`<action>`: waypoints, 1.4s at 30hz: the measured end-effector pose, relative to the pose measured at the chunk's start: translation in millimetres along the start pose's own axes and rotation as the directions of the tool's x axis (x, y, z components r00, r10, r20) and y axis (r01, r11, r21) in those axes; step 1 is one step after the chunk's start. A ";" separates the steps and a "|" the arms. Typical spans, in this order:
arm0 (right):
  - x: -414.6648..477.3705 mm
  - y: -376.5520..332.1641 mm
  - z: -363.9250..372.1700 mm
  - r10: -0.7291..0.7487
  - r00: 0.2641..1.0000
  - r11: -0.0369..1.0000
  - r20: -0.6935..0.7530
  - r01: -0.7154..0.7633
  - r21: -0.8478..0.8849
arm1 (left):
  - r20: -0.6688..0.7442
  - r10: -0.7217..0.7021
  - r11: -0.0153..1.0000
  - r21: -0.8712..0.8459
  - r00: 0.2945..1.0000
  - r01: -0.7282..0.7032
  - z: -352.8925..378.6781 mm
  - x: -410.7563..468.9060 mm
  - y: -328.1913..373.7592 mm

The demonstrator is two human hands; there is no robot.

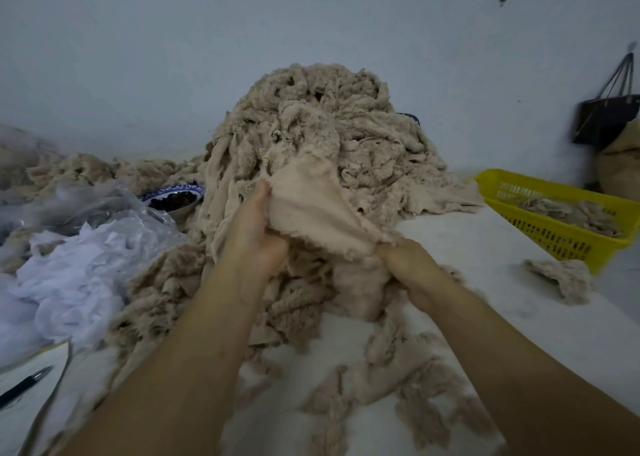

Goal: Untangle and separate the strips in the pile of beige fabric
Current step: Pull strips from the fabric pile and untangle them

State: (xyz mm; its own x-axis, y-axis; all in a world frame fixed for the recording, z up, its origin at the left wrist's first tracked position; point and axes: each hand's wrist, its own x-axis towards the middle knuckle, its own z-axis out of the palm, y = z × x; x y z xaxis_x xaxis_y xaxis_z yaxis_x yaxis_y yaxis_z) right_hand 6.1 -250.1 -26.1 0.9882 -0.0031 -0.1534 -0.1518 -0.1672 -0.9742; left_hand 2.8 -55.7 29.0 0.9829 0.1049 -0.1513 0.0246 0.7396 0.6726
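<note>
A tall pile of tangled beige fabric strips [329, 123] rises against the wall at the centre. My left hand [256, 234] grips the left edge of a flat beige piece [308, 206], thumb up along it. My right hand [412, 268] pinches the same piece at its lower right corner, so the cloth is stretched between both hands just in front of the pile. More beige strips [391, 379] lie loose on the white table below my forearms.
A yellow plastic basket [540, 227] with some beige strips stands at the right, a small beige scrap [561, 279] in front of it. White fabric and clear plastic [79, 268] lie at the left, with a patterned bowl [173, 199] behind. A pen [24, 386] lies bottom left. A dark bag [606, 120] hangs at the far right.
</note>
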 end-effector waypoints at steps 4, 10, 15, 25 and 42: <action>9.9 -3.0 -16.6 0.047 0.998 0.998 -0.029 -0.046 0.044 | -0.115 0.060 0.995 -0.077 0.992 -0.069 -10.3 5.7 17.4; 16.3 -2.1 -30.3 0.170 0.985 0.843 -0.029 -0.130 0.522 | -0.168 0.060 0.987 -0.135 0.984 -0.083 -25.9 7.3 21.1; 14.5 6.5 -26.7 0.059 0.968 0.997 -0.243 -0.071 -0.040 | -0.077 0.029 0.987 -0.158 0.997 -0.041 -26.0 4.7 6.4; -2.2 -40.0 41.8 -0.289 0.955 0.956 0.060 0.292 -0.037 | 0.111 -0.115 0.993 0.006 0.987 0.116 -4.2 -15.4 -48.8; -10.9 -5.6 32.2 -0.172 0.954 0.985 0.247 0.166 0.042 | -0.110 -0.070 0.941 0.322 0.991 0.103 0.3 -3.5 -48.5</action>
State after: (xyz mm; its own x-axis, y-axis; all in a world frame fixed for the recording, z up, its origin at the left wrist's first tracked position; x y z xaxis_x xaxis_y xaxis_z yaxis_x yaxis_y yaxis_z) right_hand -4.5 -217.4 -24.4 0.9629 0.2692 -0.0202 0.0139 -0.1241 -0.9922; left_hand -1.8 -92.2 -2.9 0.9526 0.1255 -0.2772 0.1827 0.4923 0.8510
